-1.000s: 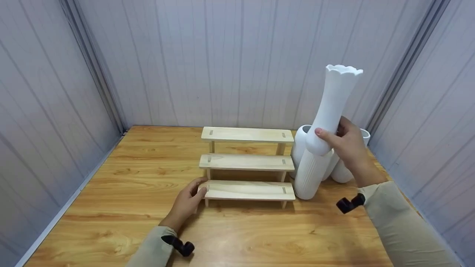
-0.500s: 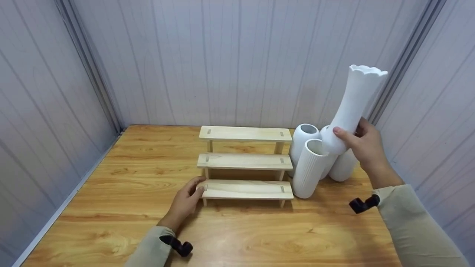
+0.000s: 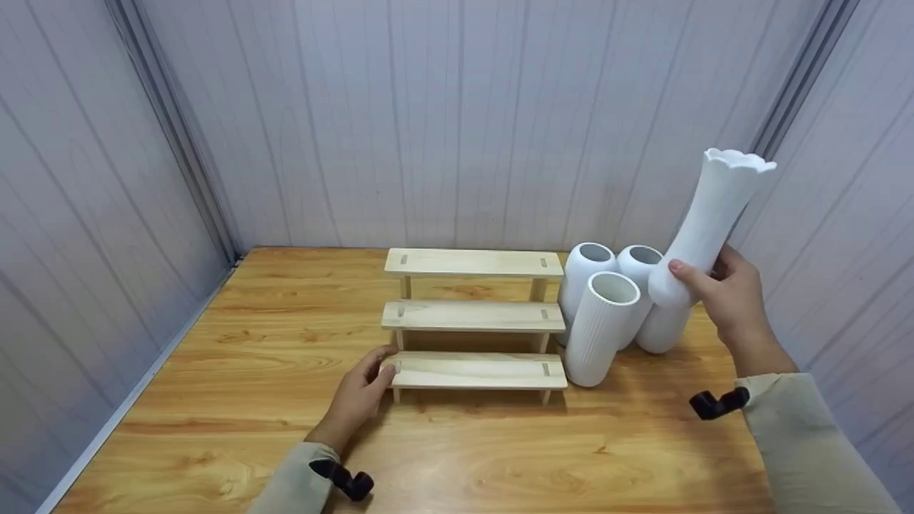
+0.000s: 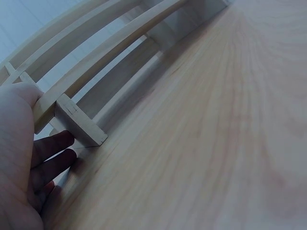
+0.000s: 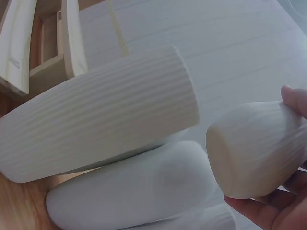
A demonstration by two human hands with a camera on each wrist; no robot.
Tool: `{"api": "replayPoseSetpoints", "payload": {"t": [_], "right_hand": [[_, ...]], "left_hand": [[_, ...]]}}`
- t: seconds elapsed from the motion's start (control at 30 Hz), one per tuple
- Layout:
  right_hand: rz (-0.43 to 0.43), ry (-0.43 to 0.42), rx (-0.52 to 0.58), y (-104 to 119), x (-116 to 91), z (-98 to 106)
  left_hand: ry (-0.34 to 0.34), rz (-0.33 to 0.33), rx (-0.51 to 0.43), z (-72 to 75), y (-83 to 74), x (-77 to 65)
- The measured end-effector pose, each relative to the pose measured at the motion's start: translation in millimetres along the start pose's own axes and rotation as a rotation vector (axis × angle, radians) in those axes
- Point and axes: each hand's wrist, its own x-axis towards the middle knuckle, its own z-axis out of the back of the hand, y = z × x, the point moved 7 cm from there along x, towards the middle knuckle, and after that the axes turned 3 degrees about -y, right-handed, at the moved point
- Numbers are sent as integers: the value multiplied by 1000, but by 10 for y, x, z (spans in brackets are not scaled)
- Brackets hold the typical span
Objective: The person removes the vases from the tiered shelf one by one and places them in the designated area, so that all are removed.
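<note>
A white vase (image 3: 715,221) with a scalloped rim is in my right hand (image 3: 742,296), thumb and fingers around its rounded lower part. It is raised above the other vases and leans to the right; its base (image 5: 221,155) shows in the right wrist view. My left hand (image 3: 360,389) holds the left end of the lowest step of a three-step wooden stand (image 3: 475,371). In the left wrist view, its thumb lies on the step and its fingers (image 4: 55,143) are below, beside a leg (image 4: 79,120).
Right of the stand, a ribbed white vase (image 3: 600,335) stands at the front. Behind it are two smooth white vases, one at left (image 3: 582,285) and one at right (image 3: 635,275). Another white vase (image 3: 664,328) is partly hidden by the held one. Panel walls (image 3: 457,143) enclose the wooden table (image 3: 235,400).
My right hand has carried the scalloped vase to the right, away from the stand, and slightly lower, uncovering the vases behind it. My left hand stays at the stand.
</note>
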Motion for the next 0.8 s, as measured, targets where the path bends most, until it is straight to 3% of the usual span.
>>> {"api": "replayPoseSetpoints", "payload": {"t": [0.27,0.8], "right_hand": [[-61,5,10,-288,-53,-97],[-74,16,52,-739,-224,-338]], "left_hand": [[-2,-37,11,3,-14,-2],[-3,-43,16,4,-9,-2]]}}
